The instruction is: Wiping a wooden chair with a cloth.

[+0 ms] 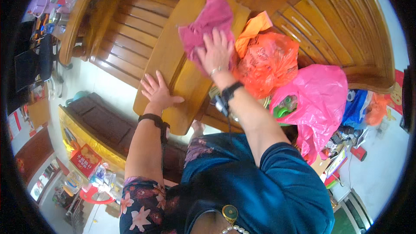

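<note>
My right hand (216,52) lies on a crumpled pink-purple cloth (208,22), its fingers spread and the palm pressing the cloth to a wooden armrest or bench top (185,81). The cloth spreads beyond my fingertips across the boards. Nearer to me, my left hand (161,94) rests on the edge of the same wood with fingers apart and nothing in it. Both wrists wear black straps, and a bracelet circles the right one.
Right of the cloth sit an orange plastic bag (266,65) and a pink plastic bag (315,87) with green items inside. A slatted wooden seat (130,39) stands at the upper left, a carved wooden backrest (325,22) at the upper right. A red box (86,160) lies at lower left.
</note>
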`<action>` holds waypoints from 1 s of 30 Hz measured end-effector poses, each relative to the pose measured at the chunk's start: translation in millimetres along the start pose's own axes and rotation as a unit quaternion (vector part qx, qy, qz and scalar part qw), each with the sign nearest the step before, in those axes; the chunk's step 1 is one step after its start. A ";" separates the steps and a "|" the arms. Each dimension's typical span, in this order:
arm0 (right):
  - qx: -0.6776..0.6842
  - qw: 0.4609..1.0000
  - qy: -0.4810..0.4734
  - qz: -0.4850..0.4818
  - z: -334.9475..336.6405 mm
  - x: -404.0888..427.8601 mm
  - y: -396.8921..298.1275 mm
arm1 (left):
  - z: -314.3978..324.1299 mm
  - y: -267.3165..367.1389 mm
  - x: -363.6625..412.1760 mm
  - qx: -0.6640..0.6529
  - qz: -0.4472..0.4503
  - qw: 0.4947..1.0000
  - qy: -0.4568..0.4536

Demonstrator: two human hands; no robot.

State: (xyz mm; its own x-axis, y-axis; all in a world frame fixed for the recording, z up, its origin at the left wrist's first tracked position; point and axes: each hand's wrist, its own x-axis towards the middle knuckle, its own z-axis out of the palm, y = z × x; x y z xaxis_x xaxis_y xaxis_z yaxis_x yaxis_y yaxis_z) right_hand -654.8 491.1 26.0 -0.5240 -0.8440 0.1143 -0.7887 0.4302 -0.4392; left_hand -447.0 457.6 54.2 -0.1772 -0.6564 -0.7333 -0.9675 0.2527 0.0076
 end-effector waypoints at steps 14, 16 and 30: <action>-0.001 0.990 0.073 0.118 3.4 -28.3 -6.3 | -10.0 2.9 -8.8 0.004 -0.016 0.999 -0.035; -0.004 0.985 0.079 0.151 0.2 -5.9 6.7 | -10.3 3.6 -8.9 -0.002 -0.012 0.999 -0.031; 0.139 0.877 0.438 -0.137 -302.8 224.2 16.0 | -11.5 -7.2 -13.9 -0.050 0.006 0.999 -0.017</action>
State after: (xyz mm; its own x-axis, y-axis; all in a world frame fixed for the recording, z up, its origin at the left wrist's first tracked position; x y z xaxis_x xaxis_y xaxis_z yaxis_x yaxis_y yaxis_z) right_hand -882.3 405.7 314.5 -0.4688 -0.2813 0.8373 -0.8786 0.0509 -0.4748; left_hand -439.7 456.7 72.1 -0.1850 -0.6283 -0.7556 -0.9787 0.1873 0.0839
